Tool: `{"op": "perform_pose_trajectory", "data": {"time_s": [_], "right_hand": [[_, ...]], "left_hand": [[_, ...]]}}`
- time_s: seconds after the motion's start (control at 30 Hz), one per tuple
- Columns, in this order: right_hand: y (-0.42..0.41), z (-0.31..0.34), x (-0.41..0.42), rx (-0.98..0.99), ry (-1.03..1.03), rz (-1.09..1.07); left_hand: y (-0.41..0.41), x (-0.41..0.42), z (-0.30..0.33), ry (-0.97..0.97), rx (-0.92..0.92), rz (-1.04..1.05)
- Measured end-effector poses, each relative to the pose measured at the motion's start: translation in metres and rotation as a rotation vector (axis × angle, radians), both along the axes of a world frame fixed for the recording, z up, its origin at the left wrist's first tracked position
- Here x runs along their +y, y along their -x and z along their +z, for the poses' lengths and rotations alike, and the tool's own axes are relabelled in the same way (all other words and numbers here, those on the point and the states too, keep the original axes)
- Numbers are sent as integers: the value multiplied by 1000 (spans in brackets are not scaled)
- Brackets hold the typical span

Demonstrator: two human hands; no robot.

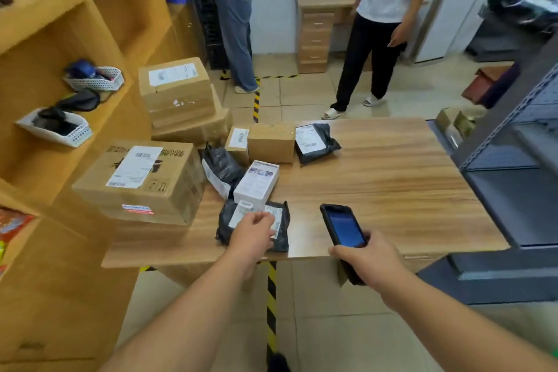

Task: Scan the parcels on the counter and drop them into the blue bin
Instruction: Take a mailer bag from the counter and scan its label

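Observation:
Parcels crowd the left half of the wooden counter (392,178). Nearest me lies a black poly bag parcel (282,235) with a white label; my left hand (252,235) is over it, fingers on the label, and whether they grip it I cannot tell. A white box (256,184) leans on the bag's far edge. My right hand (367,260) grips a black handheld scanner (344,228) with a lit blue screen, held over the counter's front edge. Farther back sit other black bags (317,142) (222,169) and small cardboard boxes (270,142). No blue bin is in view.
Large cardboard boxes (142,178) (176,89) are stacked at the counter's left end beside wooden shelves (99,24). A grey metal rack (513,178) borders the right. Two people (234,24) (380,24) stand beyond the counter. Yellow-black tape (271,296) runs along the floor.

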State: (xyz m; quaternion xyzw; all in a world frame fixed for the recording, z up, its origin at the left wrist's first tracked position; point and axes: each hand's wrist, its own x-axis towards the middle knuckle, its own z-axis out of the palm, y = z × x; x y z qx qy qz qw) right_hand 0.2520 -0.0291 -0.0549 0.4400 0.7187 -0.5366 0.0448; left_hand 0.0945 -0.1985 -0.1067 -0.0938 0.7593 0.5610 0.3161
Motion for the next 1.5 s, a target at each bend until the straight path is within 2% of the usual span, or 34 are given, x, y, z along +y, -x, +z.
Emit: {"op": "perform_pose_trajectory", "data": {"time_s": [0.3,0.47,0.9,1.5], "right_hand": [[23,-11,50,-57,21,-98],[44,-22,97,-75,55,-74],[108,-24,225,-121,96,52],[186,-68,258,-289,128,-46]], "left_hand": [[42,64,-15,-23,-116,-61],[66,107,-28,-22,-142,-49],[102,202,-44,-31,-183,238],[223,265,-138,51,-337,242]]}}
